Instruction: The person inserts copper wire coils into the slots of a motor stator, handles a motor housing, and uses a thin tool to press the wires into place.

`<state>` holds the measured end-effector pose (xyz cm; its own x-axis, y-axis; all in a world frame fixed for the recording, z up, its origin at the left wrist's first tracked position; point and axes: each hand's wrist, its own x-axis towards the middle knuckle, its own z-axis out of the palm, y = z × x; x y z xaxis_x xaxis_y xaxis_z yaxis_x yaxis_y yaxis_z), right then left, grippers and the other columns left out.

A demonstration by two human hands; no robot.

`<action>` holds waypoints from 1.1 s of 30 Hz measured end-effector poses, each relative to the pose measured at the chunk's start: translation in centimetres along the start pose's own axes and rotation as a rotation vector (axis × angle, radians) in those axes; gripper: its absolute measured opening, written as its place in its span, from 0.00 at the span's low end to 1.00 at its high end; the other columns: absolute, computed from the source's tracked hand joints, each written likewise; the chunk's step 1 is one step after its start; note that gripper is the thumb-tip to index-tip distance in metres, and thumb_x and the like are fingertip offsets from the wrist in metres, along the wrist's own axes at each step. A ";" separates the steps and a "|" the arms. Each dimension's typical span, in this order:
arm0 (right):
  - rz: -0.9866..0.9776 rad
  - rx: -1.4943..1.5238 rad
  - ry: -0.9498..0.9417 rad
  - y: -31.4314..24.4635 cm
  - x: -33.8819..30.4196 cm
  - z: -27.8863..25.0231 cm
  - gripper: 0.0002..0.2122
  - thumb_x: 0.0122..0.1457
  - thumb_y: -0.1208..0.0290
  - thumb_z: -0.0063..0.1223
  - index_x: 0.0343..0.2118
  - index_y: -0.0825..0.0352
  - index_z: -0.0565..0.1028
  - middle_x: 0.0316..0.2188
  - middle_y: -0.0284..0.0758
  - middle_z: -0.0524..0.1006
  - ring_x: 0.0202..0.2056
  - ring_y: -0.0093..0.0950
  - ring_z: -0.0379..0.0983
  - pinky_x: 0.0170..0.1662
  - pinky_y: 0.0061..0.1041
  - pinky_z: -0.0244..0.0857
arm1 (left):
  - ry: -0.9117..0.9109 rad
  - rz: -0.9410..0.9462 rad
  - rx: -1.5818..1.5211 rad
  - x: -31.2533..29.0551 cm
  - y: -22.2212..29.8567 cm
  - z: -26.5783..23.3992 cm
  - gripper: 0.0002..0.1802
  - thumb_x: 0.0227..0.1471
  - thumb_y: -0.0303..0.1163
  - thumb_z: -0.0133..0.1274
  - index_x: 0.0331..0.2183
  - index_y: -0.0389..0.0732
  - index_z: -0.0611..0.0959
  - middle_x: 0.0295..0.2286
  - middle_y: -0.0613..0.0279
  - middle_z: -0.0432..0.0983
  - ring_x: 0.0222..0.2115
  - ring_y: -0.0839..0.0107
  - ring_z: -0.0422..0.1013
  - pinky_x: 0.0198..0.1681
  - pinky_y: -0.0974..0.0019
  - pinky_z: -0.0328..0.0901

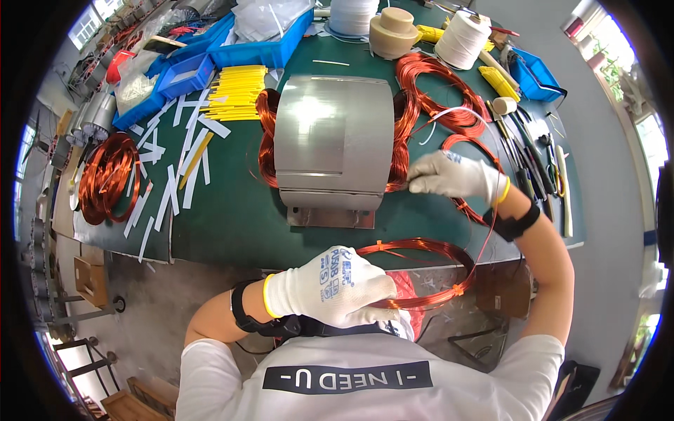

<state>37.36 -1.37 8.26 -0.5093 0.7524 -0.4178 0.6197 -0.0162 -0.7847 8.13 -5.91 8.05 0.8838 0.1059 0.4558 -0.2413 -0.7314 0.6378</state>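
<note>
My left hand (333, 286), in a white knitted glove with a yellow cuff, is closed around one side of a coil of copper wire (460, 290) tied with orange bands, in front of the table's near edge. My right hand (449, 175), gloved alike, is beside the right end of a grey metal motor stator (333, 130). Its fingers are drawn together at the copper winding (401, 158) that bulges out there; what they pinch is hidden. A thin strand rises from the held coil past my right wrist. More winding (266, 137) shows at the stator's left end.
Yellow strips (236, 92) and scattered white slips (172, 186) lie left of the stator, near a loose copper coil (109, 179). More copper coils (449, 91) lie behind my right hand. Hand tools (523, 151) line the right side; blue bins (263, 49) and thread spools (463, 38) stand behind.
</note>
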 end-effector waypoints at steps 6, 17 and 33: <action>-0.077 -0.921 -0.154 0.1 0.2 0.1 0.07 0.50 0.73 0.49 0.32 0.63 0.77 0.31 0.37 0.77 0.35 0.37 0.74 0.39 0.31 0.68 | 0.179 -0.085 -0.126 0.2 -0.7 0.2 0.13 0.48 0.39 0.60 0.23 0.42 0.76 0.16 0.63 0.69 0.15 0.61 0.67 0.18 0.62 0.58; -0.051 -1.047 1.169 -4.5 -11.2 -2.0 0.17 0.49 0.80 0.52 0.44 0.66 0.74 0.43 0.42 0.74 0.44 0.40 0.71 0.51 0.33 0.62 | 0.293 -0.110 -0.169 0.5 -1.7 1.6 0.12 0.53 0.37 0.55 0.30 0.38 0.75 0.21 0.54 0.71 0.21 0.53 0.70 0.21 0.59 0.61; -0.389 0.808 1.252 -6.2 -5.3 19.3 0.30 0.63 0.42 0.33 0.43 0.71 0.71 0.42 0.45 0.74 0.49 0.38 0.68 0.58 0.40 0.55 | 0.340 -0.084 -0.085 2.3 -1.4 4.5 0.15 0.53 0.43 0.53 0.29 0.41 0.74 0.20 0.56 0.71 0.21 0.56 0.70 0.22 0.58 0.62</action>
<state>24.73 -17.98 6.52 0.5100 0.8411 0.1802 -0.1170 0.2754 -0.9542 12.27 -7.70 5.38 0.7211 0.3920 0.5713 -0.2184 -0.6539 0.7244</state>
